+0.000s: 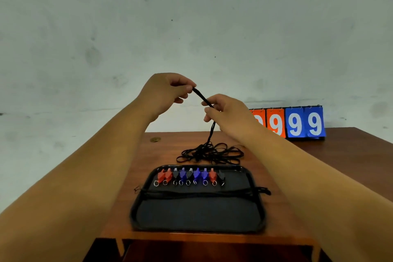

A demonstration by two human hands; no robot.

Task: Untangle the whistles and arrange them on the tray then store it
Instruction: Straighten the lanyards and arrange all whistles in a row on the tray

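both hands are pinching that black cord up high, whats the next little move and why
Probably slide the right hand down the cord while the left hand keeps its grip: the cord runs down into a tangled pile on the table behind the tray.

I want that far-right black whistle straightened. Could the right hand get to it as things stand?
Probably not yet: the right hand is pinching the black cord. The whistle itself lies uncovered on the tray.
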